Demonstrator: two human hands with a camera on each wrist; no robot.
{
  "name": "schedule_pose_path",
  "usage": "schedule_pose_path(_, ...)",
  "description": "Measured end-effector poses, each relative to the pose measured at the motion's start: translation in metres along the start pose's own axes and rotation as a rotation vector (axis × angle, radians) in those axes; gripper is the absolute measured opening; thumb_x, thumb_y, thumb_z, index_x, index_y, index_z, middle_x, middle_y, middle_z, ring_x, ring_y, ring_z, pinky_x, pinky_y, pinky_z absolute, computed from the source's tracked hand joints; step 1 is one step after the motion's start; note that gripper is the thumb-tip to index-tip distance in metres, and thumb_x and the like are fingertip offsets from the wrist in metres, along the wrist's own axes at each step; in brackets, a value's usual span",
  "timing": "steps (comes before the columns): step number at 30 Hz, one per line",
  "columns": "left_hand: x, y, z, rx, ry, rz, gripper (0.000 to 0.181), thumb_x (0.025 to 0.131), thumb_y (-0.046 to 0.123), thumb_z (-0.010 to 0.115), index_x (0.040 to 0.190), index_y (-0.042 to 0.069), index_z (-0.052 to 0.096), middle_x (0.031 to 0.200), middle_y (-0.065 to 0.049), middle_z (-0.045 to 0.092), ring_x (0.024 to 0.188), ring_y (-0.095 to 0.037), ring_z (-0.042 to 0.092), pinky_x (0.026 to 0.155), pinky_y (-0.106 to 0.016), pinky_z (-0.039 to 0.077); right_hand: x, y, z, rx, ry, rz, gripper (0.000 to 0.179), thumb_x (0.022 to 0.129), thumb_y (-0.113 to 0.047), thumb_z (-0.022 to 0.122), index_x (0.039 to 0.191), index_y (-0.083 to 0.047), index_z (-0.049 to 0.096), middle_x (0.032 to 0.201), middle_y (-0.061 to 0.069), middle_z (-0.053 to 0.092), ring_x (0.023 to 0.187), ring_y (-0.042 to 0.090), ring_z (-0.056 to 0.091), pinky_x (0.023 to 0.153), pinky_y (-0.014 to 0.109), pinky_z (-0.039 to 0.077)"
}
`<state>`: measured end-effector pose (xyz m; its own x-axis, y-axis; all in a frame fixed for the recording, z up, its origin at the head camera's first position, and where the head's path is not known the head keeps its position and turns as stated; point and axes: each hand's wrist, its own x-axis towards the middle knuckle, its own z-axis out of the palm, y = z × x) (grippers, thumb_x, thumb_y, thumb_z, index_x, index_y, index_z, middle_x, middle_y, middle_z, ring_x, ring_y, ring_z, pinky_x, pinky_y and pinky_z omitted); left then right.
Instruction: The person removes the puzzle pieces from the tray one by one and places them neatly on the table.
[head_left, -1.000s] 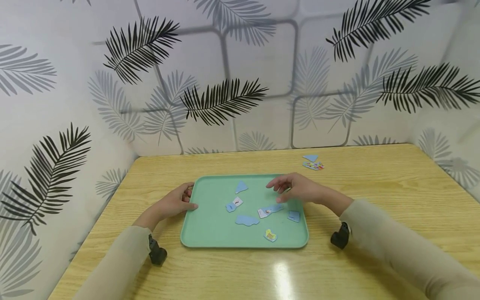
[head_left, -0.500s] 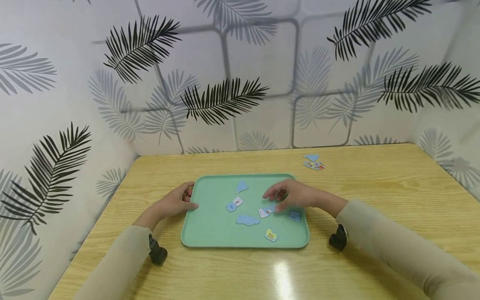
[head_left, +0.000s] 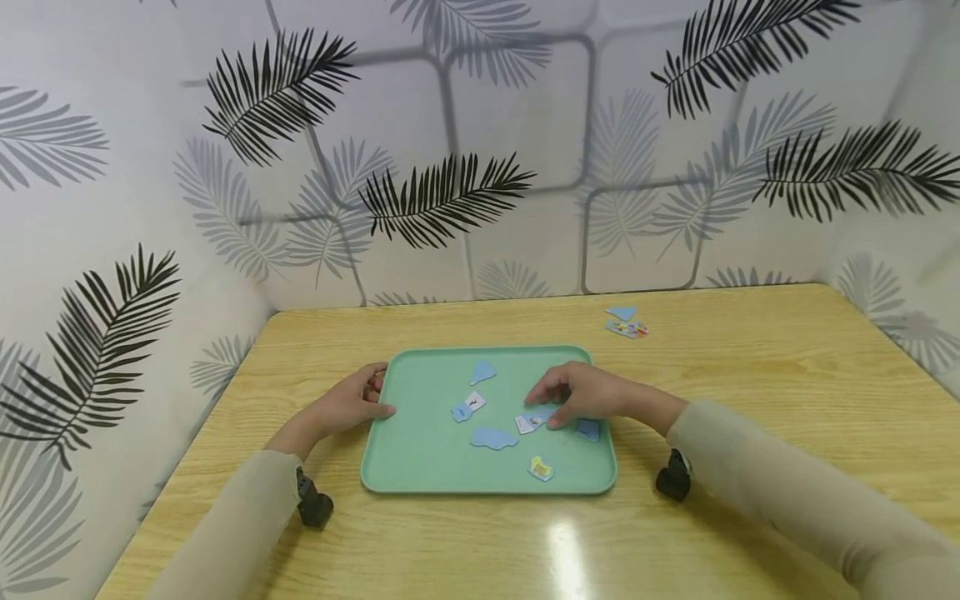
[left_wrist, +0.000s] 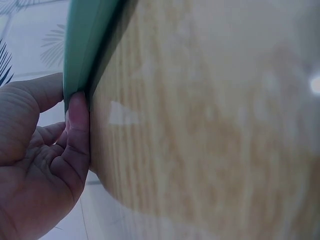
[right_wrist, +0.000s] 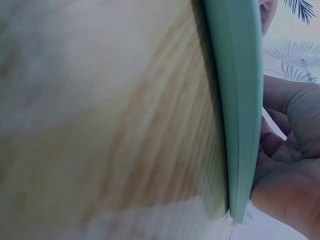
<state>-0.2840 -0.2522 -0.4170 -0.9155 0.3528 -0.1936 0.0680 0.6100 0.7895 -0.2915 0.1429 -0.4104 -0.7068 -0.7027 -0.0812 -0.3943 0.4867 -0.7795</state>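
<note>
A green tray (head_left: pixel 442 467) lies on the wooden table with several flat puzzle pieces on it. My left hand (head_left: pixel 351 406) grips the tray's left edge, thumb on top of the rim and fingers curled beneath it, as the left wrist view shows. My right hand (head_left: pixel 588 392) is low over the tray's right half, its fingers loosely bent and apart. Its thumb and fingertips are right at a blue-and-white puzzle piece (head_left: pixel 527 422), partly covered by the hand. In the right wrist view the tray's rim (right_wrist: pixel 235 100) hides the fingertips.
On the tray lie a blue triangular piece (head_left: pixel 482 372), a blue-and-white piece (head_left: pixel 468 407), a wavy blue piece (head_left: pixel 493 438), a yellow piece (head_left: pixel 540 468) and a small blue piece (head_left: pixel 588 430). Behind it are a blue piece (head_left: pixel 621 312) and a multicoloured piece (head_left: pixel 627 329).
My right hand has come down and slightly toward me, from above the tray's back right to the blue-and-white piece. The left hand keeps its grip; the pieces lie where they were.
</note>
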Motion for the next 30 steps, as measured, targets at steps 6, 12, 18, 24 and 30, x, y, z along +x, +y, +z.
schedule_pose_path(6, 0.0002, 0.0004, 0.0006, 0.000, 0.005, 0.002, 0.072, 0.092, 0.007, 0.067, 0.150, -0.002, 0.024, 0.109, -0.014, 0.039, 0.090, -0.025, 0.041, 0.070, -0.034, 0.044, -0.0007, -0.0016, -0.0002, -0.010, -0.009, -0.004, 0.032, 0.078, -0.008, 0.081, 0.109, -0.005, 0.073, 0.104, 0.001, 0.065, 0.098, 0.018, 0.055, 0.090, 0.036, 0.044)
schedule_pose_path(12, -0.0008, 0.0024, 0.0016, -0.002, 0.006, -0.006, 0.072, 0.093, 0.006, 0.066, 0.150, -0.002, 0.024, 0.109, -0.014, 0.039, 0.089, -0.025, 0.041, 0.069, -0.034, 0.044, -0.0003, -0.0014, 0.0004, -0.001, -0.010, 0.006, 0.031, 0.077, -0.006, 0.081, 0.107, -0.005, 0.074, 0.101, 0.001, 0.067, 0.094, 0.017, 0.056, 0.087, 0.034, 0.045)
schedule_pose_path(18, -0.0021, 0.0034, 0.0019, 0.011, 0.011, -0.007, 0.072, 0.093, 0.006, 0.066, 0.150, -0.002, 0.024, 0.108, -0.014, 0.040, 0.089, -0.024, 0.042, 0.069, -0.033, 0.045, 0.0000, -0.0004, 0.0003, -0.011, -0.002, -0.002, 0.031, 0.076, -0.007, 0.081, 0.107, -0.006, 0.075, 0.098, -0.001, 0.067, 0.091, 0.017, 0.056, 0.084, 0.033, 0.046)
schedule_pose_path(24, -0.0032, 0.0044, 0.0015, 0.003, 0.006, 0.012, 0.072, 0.092, 0.006, 0.067, 0.150, -0.003, 0.024, 0.109, -0.014, 0.040, 0.089, -0.024, 0.041, 0.069, -0.033, 0.044, -0.0003, -0.0006, 0.0007, -0.021, -0.006, -0.016, 0.029, 0.077, -0.007, 0.081, 0.106, -0.007, 0.076, 0.095, -0.002, 0.067, 0.089, 0.015, 0.057, 0.081, 0.032, 0.046)
schedule_pose_path(30, -0.0032, 0.0046, 0.0011, 0.006, 0.007, 0.025, 0.072, 0.092, 0.007, 0.067, 0.149, -0.003, 0.025, 0.109, -0.014, 0.039, 0.090, -0.025, 0.040, 0.069, -0.033, 0.042, -0.0006, 0.0012, 0.0008, -0.032, -0.005, -0.038, 0.028, 0.079, -0.008, 0.079, 0.107, -0.006, 0.076, 0.098, -0.001, 0.067, 0.090, 0.014, 0.059, 0.082, 0.031, 0.047)
